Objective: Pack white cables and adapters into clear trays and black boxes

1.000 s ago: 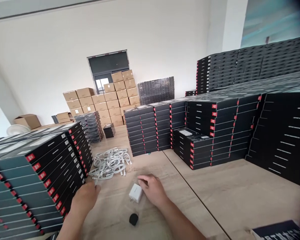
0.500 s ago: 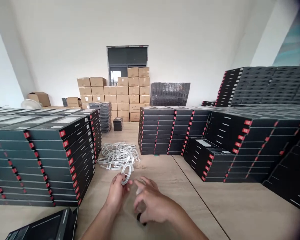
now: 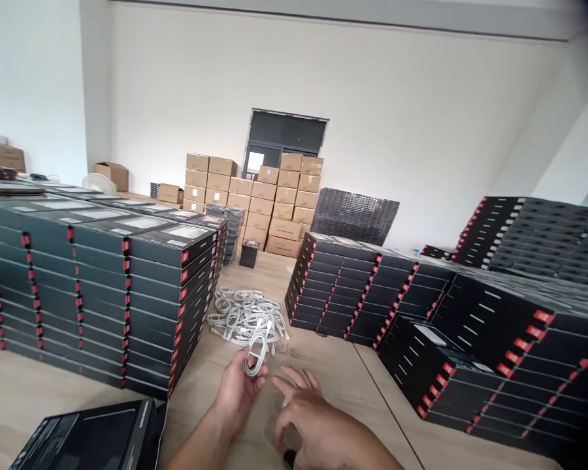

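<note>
A white cable, coiled into a loop, is pinched in my left hand. Just beyond it, a loose pile of similar white cables lies on the wooden table. My right hand is bent, palm down, to the right of my left hand and apart from the coil. Something pale shows between its fingers, and a small dark thing shows by its thumb. What these are, and how firmly they are held, is blurred.
Stacked black boxes with red tabs rise on the left; more black boxes stand on the right. A single black box lies at the near left. Brown cartons are piled by the far window.
The view has tilted and turned left, so everything sits lower and further right in the picture. My left hand still holds the coiled cable; my right hand stays close by.
</note>
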The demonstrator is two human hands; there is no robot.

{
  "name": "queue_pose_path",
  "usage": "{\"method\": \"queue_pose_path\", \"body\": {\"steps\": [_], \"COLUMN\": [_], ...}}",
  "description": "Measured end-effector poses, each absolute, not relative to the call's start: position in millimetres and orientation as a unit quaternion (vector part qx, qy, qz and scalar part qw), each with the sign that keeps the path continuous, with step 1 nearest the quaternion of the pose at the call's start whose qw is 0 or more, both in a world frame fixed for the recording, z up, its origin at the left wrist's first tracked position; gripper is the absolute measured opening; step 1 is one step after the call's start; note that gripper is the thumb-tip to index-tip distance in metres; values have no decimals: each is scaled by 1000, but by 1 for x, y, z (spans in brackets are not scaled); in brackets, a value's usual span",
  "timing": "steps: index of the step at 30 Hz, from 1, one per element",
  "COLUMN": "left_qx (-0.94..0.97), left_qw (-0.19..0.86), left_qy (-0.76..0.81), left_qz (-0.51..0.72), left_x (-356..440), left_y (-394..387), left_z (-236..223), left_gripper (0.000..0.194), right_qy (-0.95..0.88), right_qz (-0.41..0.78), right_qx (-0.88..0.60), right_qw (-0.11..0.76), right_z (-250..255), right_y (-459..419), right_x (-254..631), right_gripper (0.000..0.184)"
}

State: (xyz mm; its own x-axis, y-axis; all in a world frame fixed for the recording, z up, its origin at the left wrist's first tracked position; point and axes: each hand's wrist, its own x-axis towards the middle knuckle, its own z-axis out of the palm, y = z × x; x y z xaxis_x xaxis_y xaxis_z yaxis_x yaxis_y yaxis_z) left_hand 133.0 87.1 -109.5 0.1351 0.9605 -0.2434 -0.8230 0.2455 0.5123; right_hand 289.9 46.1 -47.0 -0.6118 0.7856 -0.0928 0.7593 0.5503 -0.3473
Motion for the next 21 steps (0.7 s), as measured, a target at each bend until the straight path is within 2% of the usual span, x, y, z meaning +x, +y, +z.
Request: {"method": "queue_pose_path", "body": {"steps": [2,6,12,16,18,20,21], "left_qx": [112,90,83,87,93,105,112], "left_qw": [751,762,767,768,771,779,784], "left_qy": [257,239,225,207,187,165,155], "left_qz": [597,595,595,600,602,596,591], "left_x": [130,125,126,127,127,127,128], "left_y": [88,90,91,90,88,84,81], "left_z": [-109,-108,-105,-100,-96,-91,-88], "left_gripper": [17,18,14,11,14,19,22], "right_qy": [-886,-898,-881,-871,-842,-801,-777], "right_qz": [163,139,133,165,238,302,323], "right_qx": [-434,-417,-451,-460,-478,-493,-501], "right_qw": [17,0,58,50,83,158,202], "right_z": [-47,-44,-42,-35,-24,-11,-5], "right_y": [47,50,48,42,42,47,51], "right_x": [290,286,287,293,298,301,302], "right_gripper": [33,23,18,22,18,13,17]}}
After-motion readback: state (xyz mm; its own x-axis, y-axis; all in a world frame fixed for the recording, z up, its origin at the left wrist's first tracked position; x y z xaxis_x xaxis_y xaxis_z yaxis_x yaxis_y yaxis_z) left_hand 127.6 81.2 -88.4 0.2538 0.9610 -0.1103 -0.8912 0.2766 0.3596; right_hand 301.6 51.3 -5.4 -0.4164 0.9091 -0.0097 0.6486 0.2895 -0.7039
